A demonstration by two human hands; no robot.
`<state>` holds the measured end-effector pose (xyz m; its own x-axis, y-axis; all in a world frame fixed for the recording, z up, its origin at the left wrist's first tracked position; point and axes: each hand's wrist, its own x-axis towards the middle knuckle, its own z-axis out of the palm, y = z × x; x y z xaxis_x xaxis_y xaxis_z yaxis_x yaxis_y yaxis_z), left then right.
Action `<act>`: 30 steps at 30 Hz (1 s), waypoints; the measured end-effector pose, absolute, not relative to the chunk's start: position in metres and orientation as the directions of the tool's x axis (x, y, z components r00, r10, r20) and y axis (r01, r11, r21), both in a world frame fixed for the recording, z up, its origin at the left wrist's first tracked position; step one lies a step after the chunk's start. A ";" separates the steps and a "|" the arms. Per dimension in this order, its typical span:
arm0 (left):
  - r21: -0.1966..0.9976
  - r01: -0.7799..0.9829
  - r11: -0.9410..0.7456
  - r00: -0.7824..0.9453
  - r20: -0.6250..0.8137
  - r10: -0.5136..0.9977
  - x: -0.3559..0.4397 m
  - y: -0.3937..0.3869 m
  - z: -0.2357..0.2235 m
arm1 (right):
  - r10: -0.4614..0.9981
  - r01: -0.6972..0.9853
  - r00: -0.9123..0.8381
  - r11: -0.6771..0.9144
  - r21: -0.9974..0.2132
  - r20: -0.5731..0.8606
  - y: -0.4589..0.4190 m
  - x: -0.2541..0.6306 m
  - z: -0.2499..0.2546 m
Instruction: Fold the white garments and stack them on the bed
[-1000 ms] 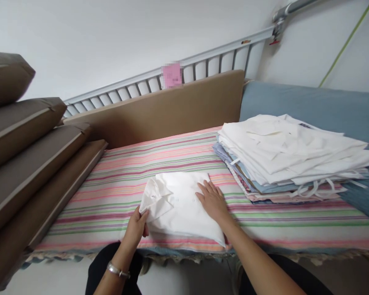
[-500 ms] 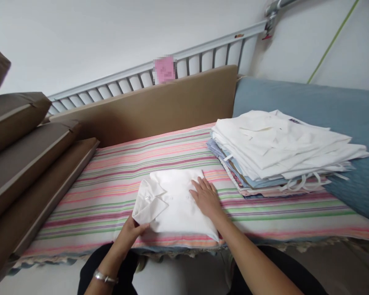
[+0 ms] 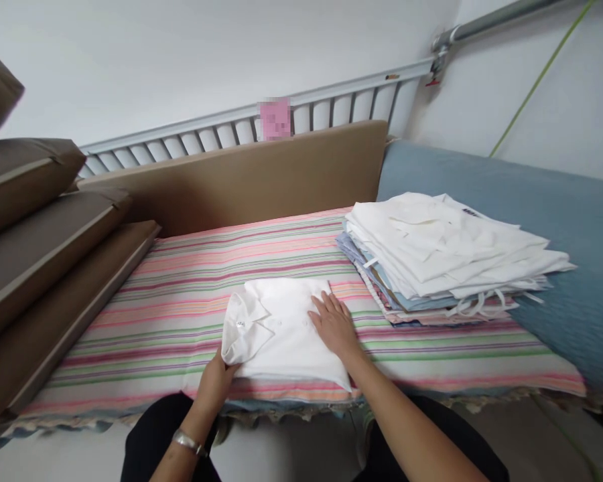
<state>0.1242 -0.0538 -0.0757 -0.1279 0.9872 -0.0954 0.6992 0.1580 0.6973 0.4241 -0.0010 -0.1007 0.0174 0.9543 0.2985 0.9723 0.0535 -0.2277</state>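
Note:
A folded white shirt lies flat in front of me, its buttoned collar facing left. My left hand grips the shirt's lower left corner by the collar; its fingertips are partly hidden under the cloth. Flat on the right part of the shirt rests my right hand, fingers stretched out and slightly apart. Beneath the shirt is a striped cloth in pink, green and white.
To the right stands a pile of folded clothes, white on top. Brown cushions are stacked at the left. A brown panel runs along the back before a white radiator. A blue padded surface lies at the right.
My left hand has shifted slightly, its thumb now closer to the collar edge. The right hand stays flat on the shirt. The camera view has moved a little.

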 end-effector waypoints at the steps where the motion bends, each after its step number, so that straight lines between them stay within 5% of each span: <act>1: 0.669 0.727 0.154 -0.120 -0.098 0.988 0.125 -0.055 -0.078 | 0.957 0.970 0.013 0.058 -0.236 0.291 0.000 0.425 -0.100; 5: 0.613 0.778 0.136 -0.097 -0.097 0.991 0.126 -0.060 -0.085 | 0.974 0.926 -0.013 0.097 -0.364 0.227 -0.001 0.438 -0.094; 11: 0.687 0.722 0.081 -0.074 -0.040 0.997 0.119 -0.056 -0.091 | 0.983 0.754 0.020 0.104 -0.649 0.180 -0.079 0.458 -0.095; 22: 0.968 0.205 0.143 -0.024 -0.141 0.990 0.111 -0.057 -0.080 | 0.949 0.838 -0.044 0.205 -0.505 0.311 -0.133 0.449 -0.105; 27: 0.938 0.309 0.160 -0.074 -0.144 0.987 0.099 -0.057 -0.086 | 0.940 0.867 -0.062 0.218 -0.449 0.337 -0.136 0.454 -0.106; 30: 0.859 0.508 0.063 -0.235 0.068 0.970 0.088 -0.058 -0.078 | 0.941 0.893 0.031 0.125 -0.433 0.336 -0.137 0.456 -0.098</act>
